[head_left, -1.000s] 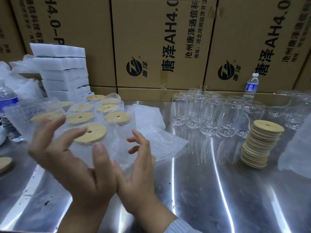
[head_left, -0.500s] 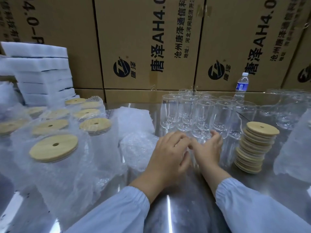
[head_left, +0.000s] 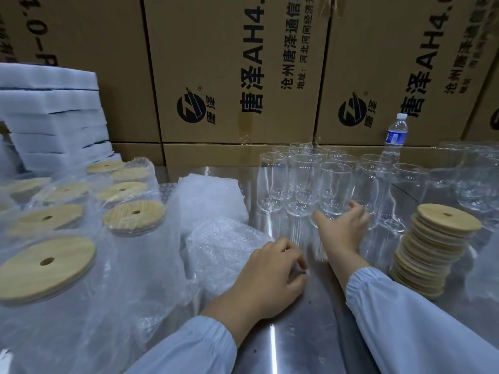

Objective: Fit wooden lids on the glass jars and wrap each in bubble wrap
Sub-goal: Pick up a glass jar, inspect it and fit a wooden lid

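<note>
Gripping nearest jar (head_left: 334, 184) with right hand (head_left: 342, 230) for lidding; left hand (head_left: 271, 275) loosely curled, apparently empty, beside bubble wrap (head_left: 221, 240) mid-desk.

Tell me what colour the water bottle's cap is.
The cap is white, above a blue label; the head view shows it.

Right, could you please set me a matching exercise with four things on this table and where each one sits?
Things: 1 loose lids; 2 water bottle; 3 wrapped jars; 4 bare jars.
Places: A left side, lids fitted; B middle, right hand gripping one; C right side, in a stack; D back right, against the boxes.
Pairs: 1-C; 2-D; 3-A; 4-B.
</note>
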